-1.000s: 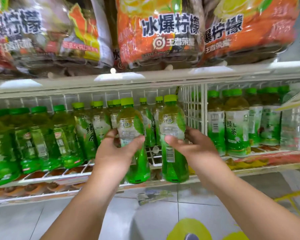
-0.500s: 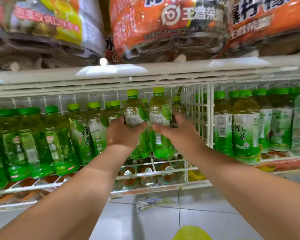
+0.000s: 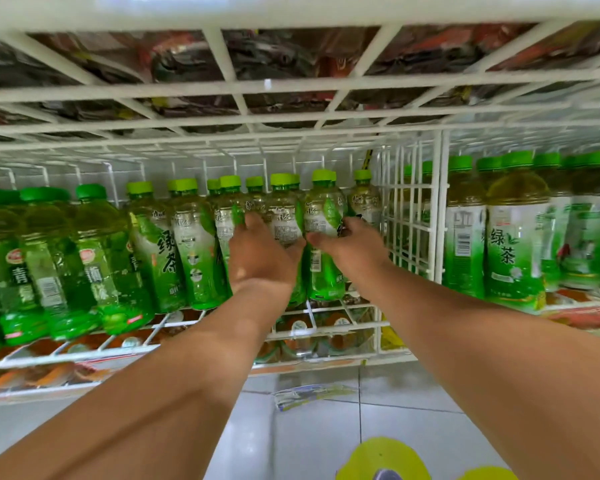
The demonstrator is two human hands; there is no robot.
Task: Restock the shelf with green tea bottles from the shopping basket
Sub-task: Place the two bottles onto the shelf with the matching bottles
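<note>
Both hands reach deep into the wire shelf [image 3: 326, 341]. Left hand [image 3: 257, 258] grips one green tea bottle [image 3: 284, 220] by its middle, thumb at the right side and fingers curled round the left. Right hand [image 3: 354, 244] grips a second green tea bottle [image 3: 323, 216] just beside the first, thumb across its label and fingers wrapped behind. Both bottles stand upright, side by side and about touching, their light green caps level with those of the row behind. Their bases sit at or just above the shelf wires; the arms hide the contact, so I cannot tell whether they rest on it.

Left of the held pair stands a group of matching light-capped bottles [image 3: 174, 247], and further left a row of darker green-capped bottles [image 3: 94, 265] leaning slightly. A white wire divider [image 3: 413, 209] rises just right of the right hand, and beyond it stand taller green-capped bottles [image 3: 516, 237] with white and green labels. Overhead runs the wire grid of the upper shelf [image 3: 291, 88], with packaged goods blurred above it. Below the shelf lies a grey tiled floor [image 3: 309, 445] with a crumpled wrapper [image 3: 309, 394] on it.
</note>
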